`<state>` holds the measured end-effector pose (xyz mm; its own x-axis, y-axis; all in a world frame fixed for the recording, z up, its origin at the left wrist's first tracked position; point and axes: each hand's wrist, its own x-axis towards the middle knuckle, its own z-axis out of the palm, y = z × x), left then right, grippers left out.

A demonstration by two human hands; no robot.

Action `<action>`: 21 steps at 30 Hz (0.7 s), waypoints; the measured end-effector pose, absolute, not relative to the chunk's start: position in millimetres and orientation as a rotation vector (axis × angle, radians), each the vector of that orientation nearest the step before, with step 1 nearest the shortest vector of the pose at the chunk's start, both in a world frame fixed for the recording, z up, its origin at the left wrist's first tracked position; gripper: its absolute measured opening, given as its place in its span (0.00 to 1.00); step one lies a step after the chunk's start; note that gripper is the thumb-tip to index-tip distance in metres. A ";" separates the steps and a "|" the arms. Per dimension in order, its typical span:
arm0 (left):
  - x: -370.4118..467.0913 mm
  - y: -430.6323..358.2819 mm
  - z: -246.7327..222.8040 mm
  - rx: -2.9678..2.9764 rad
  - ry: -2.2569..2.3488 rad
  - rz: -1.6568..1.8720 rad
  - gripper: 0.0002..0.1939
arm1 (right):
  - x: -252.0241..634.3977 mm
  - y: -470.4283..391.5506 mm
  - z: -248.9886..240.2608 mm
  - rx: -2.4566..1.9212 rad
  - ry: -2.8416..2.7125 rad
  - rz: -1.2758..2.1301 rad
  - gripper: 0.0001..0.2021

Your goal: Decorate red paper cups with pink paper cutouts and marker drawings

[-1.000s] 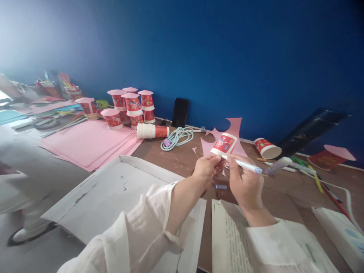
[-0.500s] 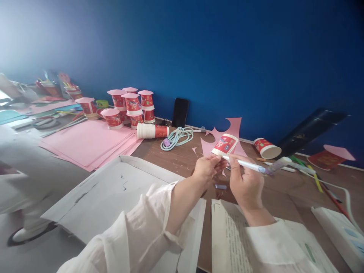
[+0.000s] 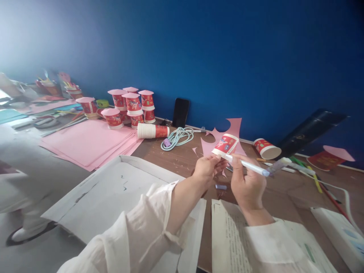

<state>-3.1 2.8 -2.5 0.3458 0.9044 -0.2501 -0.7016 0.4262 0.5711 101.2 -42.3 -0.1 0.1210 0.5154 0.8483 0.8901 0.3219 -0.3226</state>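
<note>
My left hand (image 3: 207, 167) is closed around the lower rim of a red printed paper cup (image 3: 226, 143), which is held upside down and tilted. A white marker pen (image 3: 253, 167) sits in my right hand (image 3: 248, 185), pinched between thumb and fingers. Its tip end points left, at the cup's white rim; whether it touches cannot be made out. Behind the cup lies a cut-out sheet of pink paper (image 3: 235, 125). A small pale cap-like piece (image 3: 221, 187) rests on the table below my hands.
Left stand red cups with pink paper tops (image 3: 132, 104), a stack of cups on its side (image 3: 146, 131) and pink sheets (image 3: 85, 142). A coiled cable (image 3: 179, 136) and phone (image 3: 181, 112) lie ahead. Another cup (image 3: 266, 148) and printed pages (image 3: 227, 235) are near; a person's leg shows left.
My right hand and the marker pen have shifted slightly right and down along the cup's rim. My left hand and the cup have stayed nearly still.
</note>
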 end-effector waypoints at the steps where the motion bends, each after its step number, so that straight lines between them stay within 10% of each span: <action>1: -3.4 2.8 -1.4 0.392 0.589 1.075 0.07 | 101.8 -42.5 0.2 -1.324 -1.508 -0.460 0.11; 21: -3.4 4.3 -6.6 0.429 0.568 1.068 0.05 | 102.0 -40.4 -3.4 -1.345 -1.570 -0.474 0.09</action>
<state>-3.4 4.3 -6.6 0.3639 0.9039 -0.2249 -0.6918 0.4240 0.5844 102.0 -40.4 -3.4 0.0896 0.5244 0.8467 0.9054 0.3114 -0.2887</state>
